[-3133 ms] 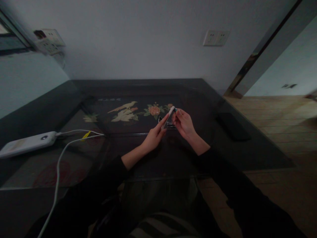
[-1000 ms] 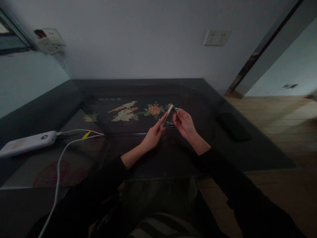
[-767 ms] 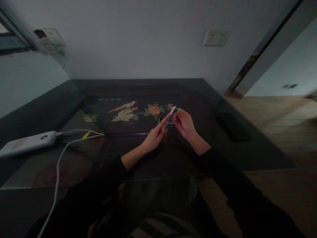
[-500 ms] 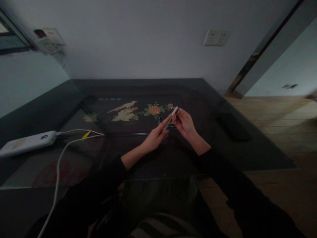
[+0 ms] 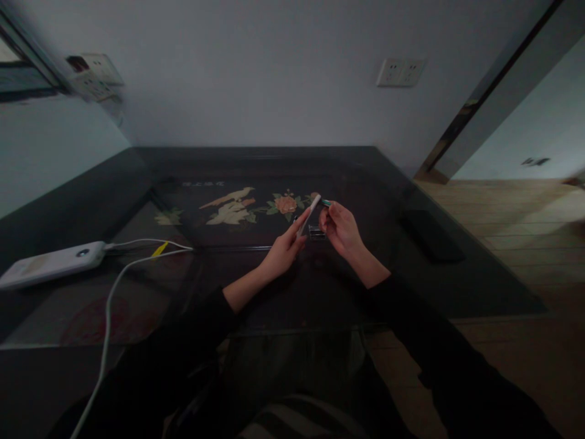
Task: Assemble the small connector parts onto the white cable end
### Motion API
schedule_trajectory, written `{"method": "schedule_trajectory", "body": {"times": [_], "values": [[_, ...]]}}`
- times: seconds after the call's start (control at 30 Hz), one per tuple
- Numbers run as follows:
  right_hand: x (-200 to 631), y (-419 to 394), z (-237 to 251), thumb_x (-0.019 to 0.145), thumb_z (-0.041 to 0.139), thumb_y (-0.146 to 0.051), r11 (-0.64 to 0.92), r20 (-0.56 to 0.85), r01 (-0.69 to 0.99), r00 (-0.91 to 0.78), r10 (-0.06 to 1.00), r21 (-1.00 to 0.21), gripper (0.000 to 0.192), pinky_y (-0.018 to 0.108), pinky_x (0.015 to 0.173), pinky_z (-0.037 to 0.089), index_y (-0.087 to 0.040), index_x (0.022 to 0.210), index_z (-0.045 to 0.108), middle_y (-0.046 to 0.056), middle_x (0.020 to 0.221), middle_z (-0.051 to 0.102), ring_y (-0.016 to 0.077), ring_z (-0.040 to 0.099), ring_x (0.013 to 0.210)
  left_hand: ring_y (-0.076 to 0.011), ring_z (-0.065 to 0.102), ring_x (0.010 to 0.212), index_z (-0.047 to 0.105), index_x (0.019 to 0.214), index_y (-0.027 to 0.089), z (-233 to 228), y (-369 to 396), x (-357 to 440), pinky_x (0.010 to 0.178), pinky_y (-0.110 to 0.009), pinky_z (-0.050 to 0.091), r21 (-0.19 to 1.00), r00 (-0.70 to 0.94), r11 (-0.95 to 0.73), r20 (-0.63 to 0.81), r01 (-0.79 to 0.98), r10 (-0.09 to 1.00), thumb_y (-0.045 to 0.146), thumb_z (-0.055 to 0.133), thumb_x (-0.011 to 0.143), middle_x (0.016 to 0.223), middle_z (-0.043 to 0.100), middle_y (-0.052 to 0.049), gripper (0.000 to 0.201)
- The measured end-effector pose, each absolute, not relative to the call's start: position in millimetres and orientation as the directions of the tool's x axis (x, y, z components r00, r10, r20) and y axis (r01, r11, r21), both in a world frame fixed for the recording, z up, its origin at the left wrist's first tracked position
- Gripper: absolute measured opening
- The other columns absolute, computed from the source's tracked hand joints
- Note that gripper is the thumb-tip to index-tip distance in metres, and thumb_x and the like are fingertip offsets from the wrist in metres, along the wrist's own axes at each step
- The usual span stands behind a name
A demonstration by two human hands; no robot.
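Observation:
My left hand [image 5: 281, 251] holds a slim white stick-shaped object [image 5: 309, 213] tilted up and to the right over the dark glass table [image 5: 256, 274]. My right hand [image 5: 340, 228] pinches a small teal piece [image 5: 326, 203] just beside the white object's upper end. A small metallic item [image 5: 315, 231] lies on the table between the two hands. What the white object is stays unclear in the dim light.
A white power bank [image 5: 50, 263] with white cables [image 5: 109, 292] lies at the left. A dark flat object [image 5: 427, 235] rests near the table's right edge. Bird and flower artwork [image 5: 237, 207] shows under the glass. Wall sockets [image 5: 400, 71] sit behind.
The white object's top end and the teal piece came together half a second ago and are slightly apart again now. Both hands stay in nearly the same place.

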State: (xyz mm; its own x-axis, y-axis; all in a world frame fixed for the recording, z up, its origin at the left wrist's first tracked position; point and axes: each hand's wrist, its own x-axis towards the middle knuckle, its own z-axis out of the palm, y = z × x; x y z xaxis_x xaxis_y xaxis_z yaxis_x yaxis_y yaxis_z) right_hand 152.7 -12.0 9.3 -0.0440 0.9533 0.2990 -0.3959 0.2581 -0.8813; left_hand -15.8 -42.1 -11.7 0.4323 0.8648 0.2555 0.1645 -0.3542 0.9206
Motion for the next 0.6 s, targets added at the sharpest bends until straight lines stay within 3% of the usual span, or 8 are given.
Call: {"method": "schedule_trajectory", "body": {"times": [0.6], "values": [[153.5,-10.7,6.2,0.071,0.074,-0.057,0.233,0.275,-0.402,-0.048,0.960,-0.885,0.040,0.023,0.045,0.035,-0.021,0.087,0.068,-0.006,0.058,0.050,0.0074,0.041,0.049,-0.0085,0.033,0.055,0.018,0.156,0.022,-7.2,-48.7,-13.2,0.054,-0.020,0.034,0.943,0.536,-0.319,0.220,0.099,0.815,0.026,0.043,0.095,0.068,0.045,0.003,0.065]]}}
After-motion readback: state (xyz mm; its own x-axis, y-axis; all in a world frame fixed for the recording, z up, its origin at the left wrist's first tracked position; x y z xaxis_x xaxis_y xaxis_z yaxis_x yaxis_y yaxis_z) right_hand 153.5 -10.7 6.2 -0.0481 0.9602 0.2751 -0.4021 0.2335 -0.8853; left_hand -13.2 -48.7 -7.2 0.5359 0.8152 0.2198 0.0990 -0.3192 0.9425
